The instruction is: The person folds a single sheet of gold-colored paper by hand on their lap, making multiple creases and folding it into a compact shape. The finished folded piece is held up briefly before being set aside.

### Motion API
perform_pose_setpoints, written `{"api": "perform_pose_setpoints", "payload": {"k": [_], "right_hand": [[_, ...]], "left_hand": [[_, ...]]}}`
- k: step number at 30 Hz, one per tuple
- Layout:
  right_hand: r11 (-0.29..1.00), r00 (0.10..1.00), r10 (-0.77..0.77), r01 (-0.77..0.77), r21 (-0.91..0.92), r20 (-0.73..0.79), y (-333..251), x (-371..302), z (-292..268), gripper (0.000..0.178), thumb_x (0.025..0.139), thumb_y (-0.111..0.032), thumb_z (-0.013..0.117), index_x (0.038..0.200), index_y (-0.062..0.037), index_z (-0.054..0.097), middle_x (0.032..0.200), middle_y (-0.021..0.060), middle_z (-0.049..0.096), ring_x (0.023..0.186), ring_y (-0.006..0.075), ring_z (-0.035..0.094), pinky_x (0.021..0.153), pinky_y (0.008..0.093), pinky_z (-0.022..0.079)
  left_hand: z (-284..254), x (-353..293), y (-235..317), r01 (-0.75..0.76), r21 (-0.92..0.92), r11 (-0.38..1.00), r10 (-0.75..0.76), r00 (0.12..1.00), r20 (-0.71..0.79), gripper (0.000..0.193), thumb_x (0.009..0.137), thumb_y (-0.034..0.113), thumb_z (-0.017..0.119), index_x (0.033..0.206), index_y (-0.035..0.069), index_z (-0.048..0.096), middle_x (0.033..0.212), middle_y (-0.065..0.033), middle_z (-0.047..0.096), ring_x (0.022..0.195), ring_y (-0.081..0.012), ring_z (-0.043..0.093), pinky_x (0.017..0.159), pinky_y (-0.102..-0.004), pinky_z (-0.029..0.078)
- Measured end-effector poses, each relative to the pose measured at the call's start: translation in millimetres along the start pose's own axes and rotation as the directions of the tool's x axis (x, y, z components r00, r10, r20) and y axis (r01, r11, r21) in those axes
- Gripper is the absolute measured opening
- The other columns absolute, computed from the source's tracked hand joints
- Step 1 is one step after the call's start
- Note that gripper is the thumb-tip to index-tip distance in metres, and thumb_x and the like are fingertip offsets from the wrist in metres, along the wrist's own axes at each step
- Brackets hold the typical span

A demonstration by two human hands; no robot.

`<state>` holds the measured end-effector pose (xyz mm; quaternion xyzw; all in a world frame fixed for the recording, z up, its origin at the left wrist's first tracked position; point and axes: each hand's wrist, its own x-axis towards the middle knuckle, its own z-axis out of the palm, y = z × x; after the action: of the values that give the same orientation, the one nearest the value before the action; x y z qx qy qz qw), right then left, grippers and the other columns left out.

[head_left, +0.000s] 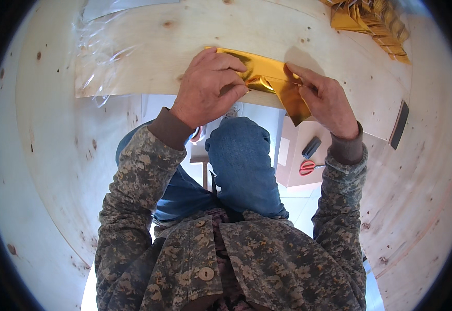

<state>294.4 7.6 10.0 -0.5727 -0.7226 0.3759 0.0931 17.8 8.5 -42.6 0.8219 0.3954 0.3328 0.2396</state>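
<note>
A strip of shiny gold foil paper (270,67) lies near the front edge of the wooden tabletop, partly folded, with one pointed flap hanging down over the edge. My left hand (210,83) is on its left end, fingers curled and thumb close to the index finger, closed on the foil. My right hand (327,98) pinches the right part, index finger along the upper edge and thumb by the hanging flap. The fingers cover both ends of the strip.
Stacked folded gold foil pieces (373,26) sit at the far right. Clear plastic film (99,62) lies at left. A dark flat bar (399,124) rests on the right. Below the edge, a cardboard box (298,150) bears a black stapler-like object (311,147) and red-handled scissors (307,167).
</note>
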Motion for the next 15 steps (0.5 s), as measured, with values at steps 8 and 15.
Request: {"api": "perform_pose_setpoints", "payload": {"k": [8,15], "right_hand": [[1.000,0.998,-0.014,0.014,0.001,-0.068,-5,3,0,0.034,0.093,-0.007,0.051,0.123,-0.0053,0.068,0.102,0.0194,0.072,0.085,0.0359,0.070,0.080,0.0403,0.056],[0.999,0.992,-0.019,0.014,-0.040,-0.125,-3,7,4,0.034,0.096,0.002,0.052,0.124,-0.0060,0.070,0.106,0.0130,0.075,0.091,0.0215,0.072,0.085,0.0276,0.055]], "left_hand": [[9,13,14,0.092,0.125,0.988,-0.087,0.995,-0.046,0.023,0.077,0.026,0.083,0.086,0.010,0.070,0.090,-0.0050,0.068,0.088,-0.0246,0.062,0.091,-0.0411,0.044],[14,17,11,0.066,0.211,0.975,-0.051,0.996,-0.075,0.034,0.073,0.034,0.087,0.093,0.012,0.071,0.088,-0.0044,0.067,0.088,-0.0240,0.061,0.089,-0.0411,0.043]]}}
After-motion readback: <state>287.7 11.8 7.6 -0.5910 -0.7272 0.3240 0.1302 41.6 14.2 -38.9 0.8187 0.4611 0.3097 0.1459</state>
